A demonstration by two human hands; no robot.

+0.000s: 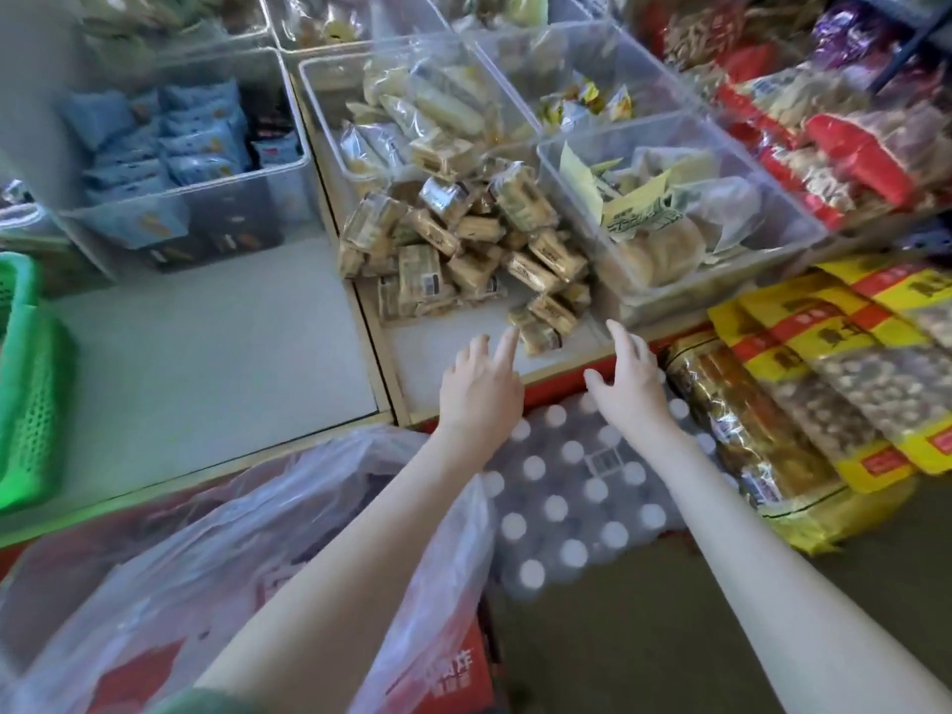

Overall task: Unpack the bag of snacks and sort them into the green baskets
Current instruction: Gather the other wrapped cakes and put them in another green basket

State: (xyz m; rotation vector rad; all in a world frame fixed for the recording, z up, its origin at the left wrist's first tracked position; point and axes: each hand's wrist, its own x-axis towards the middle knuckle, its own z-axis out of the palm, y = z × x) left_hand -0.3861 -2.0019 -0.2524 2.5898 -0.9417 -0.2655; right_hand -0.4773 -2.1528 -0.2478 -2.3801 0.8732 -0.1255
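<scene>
Both my hands are out over the front edge of the table (pixel 216 353), empty, with fingers straight and spread. My left hand (pixel 481 389) has its forefinger stretched toward the nearest of the small wrapped snacks (pixel 463 249), which lie in a loose heap in the middle of the table, spilling from the back toward the front edge. The fingertip is just beside the nearest packet, and I cannot tell whether it touches. My right hand (pixel 626 383) is likewise spread wide, thumb held out to the side. It hovers above the front edge, just before the near wall of a clear bin (pixel 669 296) that holds pale round cakes and yellow-labelled packets.

The plastic bag (pixel 247 533) sits below the front edge on my left, under my left forearm. It is thin and see-through, and red packaging shows through it. The green basket (pixel 31 404) stands at the table's left edge, well apart from both hands and only partly in view.

Toward the back left corner, a second bin holds blue packets (pixel 175 131). Beneath my wrists, in front of the table, is a wrapped pack of bottles (pixel 566 507) with white caps. Yellow and red packs (pixel 850 353) lie stacked along the right edge
</scene>
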